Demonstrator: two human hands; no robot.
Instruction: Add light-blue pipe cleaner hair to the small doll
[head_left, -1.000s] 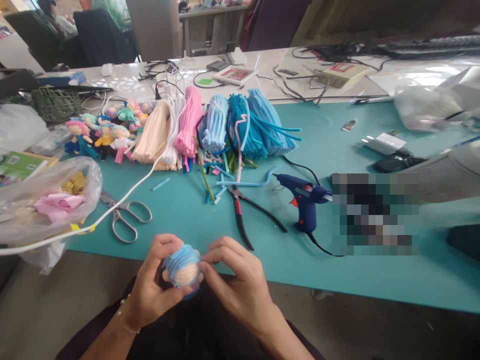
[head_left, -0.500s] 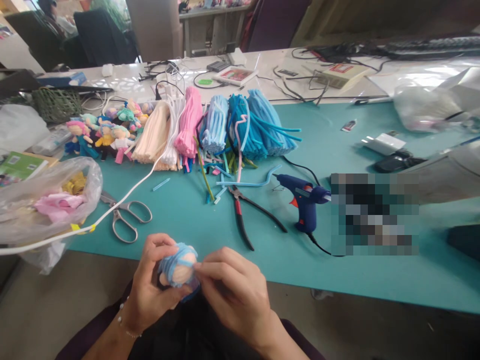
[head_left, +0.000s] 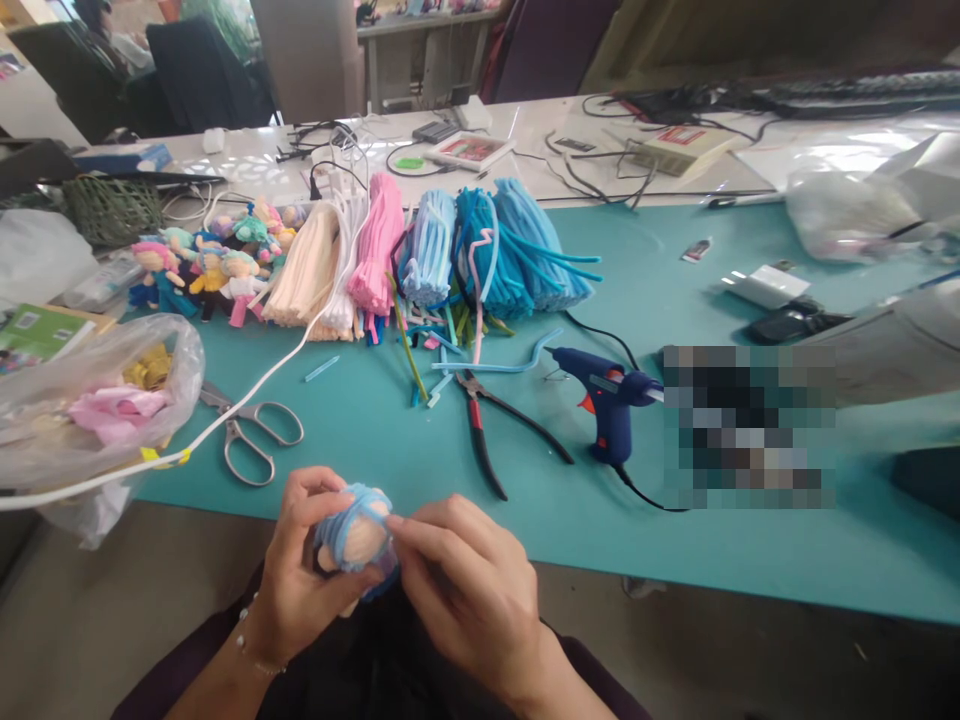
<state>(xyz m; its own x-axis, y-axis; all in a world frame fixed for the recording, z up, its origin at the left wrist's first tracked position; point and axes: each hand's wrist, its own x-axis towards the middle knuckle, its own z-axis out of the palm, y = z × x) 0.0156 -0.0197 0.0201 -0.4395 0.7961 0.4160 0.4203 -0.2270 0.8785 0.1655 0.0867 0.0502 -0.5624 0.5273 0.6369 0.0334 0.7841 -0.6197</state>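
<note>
My left hand (head_left: 300, 570) is closed around a small doll (head_left: 366, 540) made of fuzzy pipe cleaner, with a peach face and light-blue strands wound about its head. Its lower part is mostly hidden by my fingers. At the right side of the head, my right hand (head_left: 469, 580) pinches the end of a light-blue pipe cleaner strand (head_left: 373, 512) that crosses the face; the fingertips partly cover it. Both hands are held in front of the table's near edge. Beyond them lie pliers (head_left: 480, 430) with splayed handles and a pair of scissors (head_left: 251, 430).
A blue hot glue gun (head_left: 611, 400) stands right of the pliers, its cord trailing. Bundles of pipe cleaners (head_left: 382, 250) and several finished dolls (head_left: 217, 260) line the back of the green mat. A white cable (head_left: 262, 380) crosses the left side, near a plastic bag (head_left: 180, 400).
My right fingertips have moved slightly up along the side of the doll's head. The doll has tilted a little in my left hand; the table items are unchanged.
</note>
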